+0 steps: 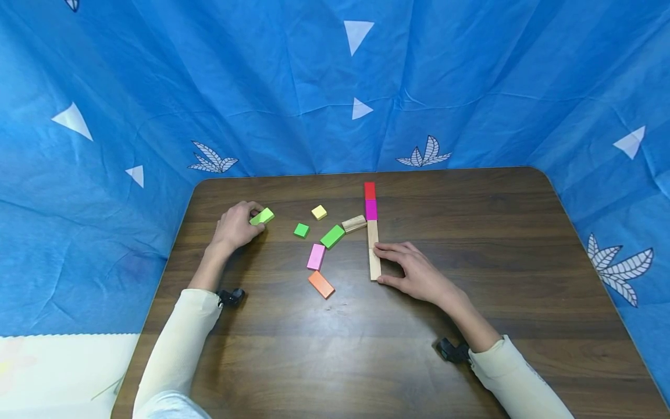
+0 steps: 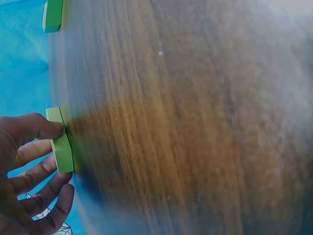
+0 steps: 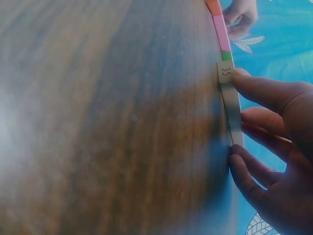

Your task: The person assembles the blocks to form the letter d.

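Note:
My left hand [image 1: 237, 226] pinches a light green block [image 1: 263, 216] between thumb and fingers at the table's left. In the left wrist view, the thumb crosses the block [image 2: 59, 142] with the fingers behind it. My right hand [image 1: 413, 272] touches the nearest plain wooden block [image 1: 374, 266], its fingers extended along the right side and the thumb by the near end. That block ends a straight row with another wooden block [image 1: 372, 233], a magenta block [image 1: 371, 209] and a red block [image 1: 369, 190]. The right wrist view shows "35" on a wooden end face [image 3: 225, 72].
Left of the row lie a loose wooden block [image 1: 354, 223], a green block [image 1: 332, 236], a small green block [image 1: 300, 230], a yellow block [image 1: 319, 212], a pink block [image 1: 316, 256] and an orange block [image 1: 321, 284]. Blue curtain [image 1: 293, 87] surrounds the brown table [image 1: 324, 361].

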The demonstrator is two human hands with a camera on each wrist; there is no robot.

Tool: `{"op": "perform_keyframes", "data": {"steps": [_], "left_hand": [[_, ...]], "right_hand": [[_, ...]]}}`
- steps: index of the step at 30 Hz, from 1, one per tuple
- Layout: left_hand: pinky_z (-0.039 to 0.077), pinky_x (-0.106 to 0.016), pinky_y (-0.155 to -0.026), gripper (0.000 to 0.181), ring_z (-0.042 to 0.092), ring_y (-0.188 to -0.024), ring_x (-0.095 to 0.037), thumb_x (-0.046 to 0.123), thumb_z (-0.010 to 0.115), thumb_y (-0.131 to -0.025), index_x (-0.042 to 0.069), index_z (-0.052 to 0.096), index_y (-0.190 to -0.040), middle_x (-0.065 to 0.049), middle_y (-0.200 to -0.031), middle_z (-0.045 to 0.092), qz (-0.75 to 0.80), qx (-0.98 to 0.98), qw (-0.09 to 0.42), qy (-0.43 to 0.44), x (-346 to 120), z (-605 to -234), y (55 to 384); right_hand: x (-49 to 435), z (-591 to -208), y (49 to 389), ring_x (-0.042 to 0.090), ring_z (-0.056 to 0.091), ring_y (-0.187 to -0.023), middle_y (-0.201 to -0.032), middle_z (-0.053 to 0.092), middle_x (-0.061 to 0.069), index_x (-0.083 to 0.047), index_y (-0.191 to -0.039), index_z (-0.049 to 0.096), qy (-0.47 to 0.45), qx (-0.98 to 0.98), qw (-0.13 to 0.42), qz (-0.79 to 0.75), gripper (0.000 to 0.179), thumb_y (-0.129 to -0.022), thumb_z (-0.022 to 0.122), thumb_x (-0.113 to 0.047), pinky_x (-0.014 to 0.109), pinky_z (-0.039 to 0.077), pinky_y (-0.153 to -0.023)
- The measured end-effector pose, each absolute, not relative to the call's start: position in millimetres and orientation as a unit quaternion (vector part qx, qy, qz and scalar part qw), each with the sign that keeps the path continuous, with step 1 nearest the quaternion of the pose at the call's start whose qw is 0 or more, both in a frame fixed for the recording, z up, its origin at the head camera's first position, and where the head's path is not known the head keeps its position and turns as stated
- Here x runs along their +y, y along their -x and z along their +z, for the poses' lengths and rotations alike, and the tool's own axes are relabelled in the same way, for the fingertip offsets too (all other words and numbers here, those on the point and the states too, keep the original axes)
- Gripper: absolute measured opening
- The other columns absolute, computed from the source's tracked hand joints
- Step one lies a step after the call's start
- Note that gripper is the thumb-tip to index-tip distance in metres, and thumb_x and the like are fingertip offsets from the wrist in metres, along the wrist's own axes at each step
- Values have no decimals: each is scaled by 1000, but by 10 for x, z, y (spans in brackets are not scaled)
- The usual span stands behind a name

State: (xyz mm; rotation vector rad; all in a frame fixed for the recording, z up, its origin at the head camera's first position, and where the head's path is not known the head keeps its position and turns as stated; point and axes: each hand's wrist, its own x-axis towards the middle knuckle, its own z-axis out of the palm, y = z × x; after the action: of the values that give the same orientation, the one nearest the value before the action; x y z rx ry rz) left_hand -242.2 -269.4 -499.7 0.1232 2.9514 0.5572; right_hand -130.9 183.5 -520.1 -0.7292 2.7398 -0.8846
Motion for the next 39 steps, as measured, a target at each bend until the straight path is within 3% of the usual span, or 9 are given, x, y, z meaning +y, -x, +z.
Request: {"op": "perform_keyframes", "data": {"steps": [39], "left_hand": [[55,-58,-83,37,69,-110,-37,23,73,-99,10,69,-133,-15,-126,68,173,982,35,-64,-2628,-4980,2284]], "right_hand": [[1827,-5201,1308,29,56,-139,-164,56,3,-15,-156,59,247,918,81,-301,70,-94,85,-37,57,47,-115]]}}
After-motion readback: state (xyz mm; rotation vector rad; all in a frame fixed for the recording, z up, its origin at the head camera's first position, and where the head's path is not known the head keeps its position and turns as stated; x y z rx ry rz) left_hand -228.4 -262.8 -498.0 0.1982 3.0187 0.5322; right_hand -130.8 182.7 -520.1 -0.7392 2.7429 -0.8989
